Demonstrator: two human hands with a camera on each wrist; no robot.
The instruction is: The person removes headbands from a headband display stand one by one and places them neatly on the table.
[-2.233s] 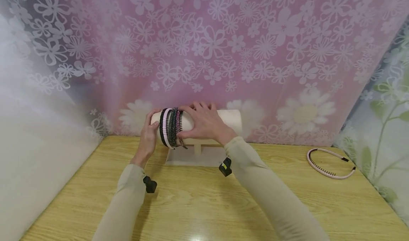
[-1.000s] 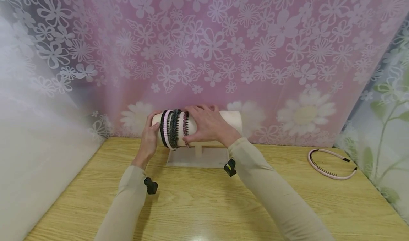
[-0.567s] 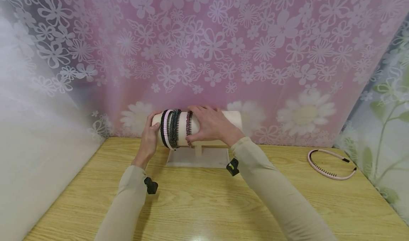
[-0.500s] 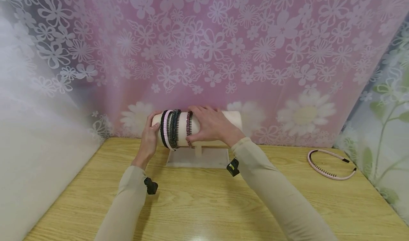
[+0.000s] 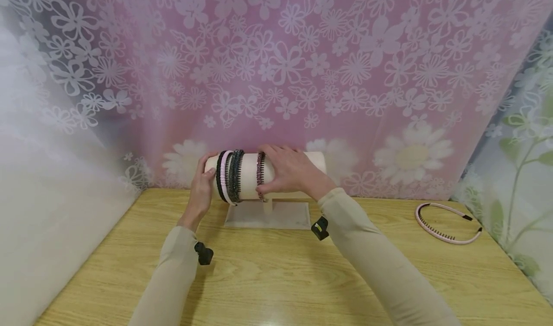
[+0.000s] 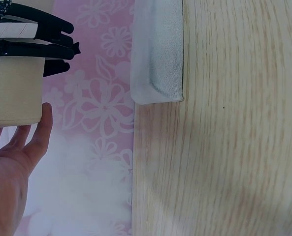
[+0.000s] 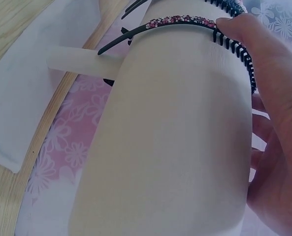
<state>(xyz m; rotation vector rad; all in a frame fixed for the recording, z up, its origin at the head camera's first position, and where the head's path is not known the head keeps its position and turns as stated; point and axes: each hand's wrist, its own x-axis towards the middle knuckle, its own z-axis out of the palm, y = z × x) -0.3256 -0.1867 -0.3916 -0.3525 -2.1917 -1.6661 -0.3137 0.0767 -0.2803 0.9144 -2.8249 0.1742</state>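
Note:
A cream padded roll [image 5: 249, 177] on a T-shaped stand carries several headbands. My left hand [image 5: 200, 191] grips the roll's left end, its thumb in front; in the left wrist view its fingers [image 6: 40, 132] lie at the end's edge. My right hand [image 5: 290, 170] reaches over the roll with thumb and fingers on a toothed headband studded with pink stones [image 5: 260, 167]. In the right wrist view the thumb [image 7: 239, 29] presses that headband's stones. Left of it, a black headband [image 5: 220, 177], a pale pink one [image 5: 224, 172] and dark glittery ones [image 5: 235, 177] sit close together.
The stand's pale flat base [image 5: 268, 218] rests on a wood-grain table [image 5: 259, 278]. At the table's right lies a pink toothed headband [image 5: 418, 215]. A pink flowered curtain [image 5: 276, 76] hangs right behind the roll, with pale sheets at both sides.
My right hand has slid the pink-stoned headband to the right along the roll, opening a gap from the dark glittery ones. My left hand stays at the left end.

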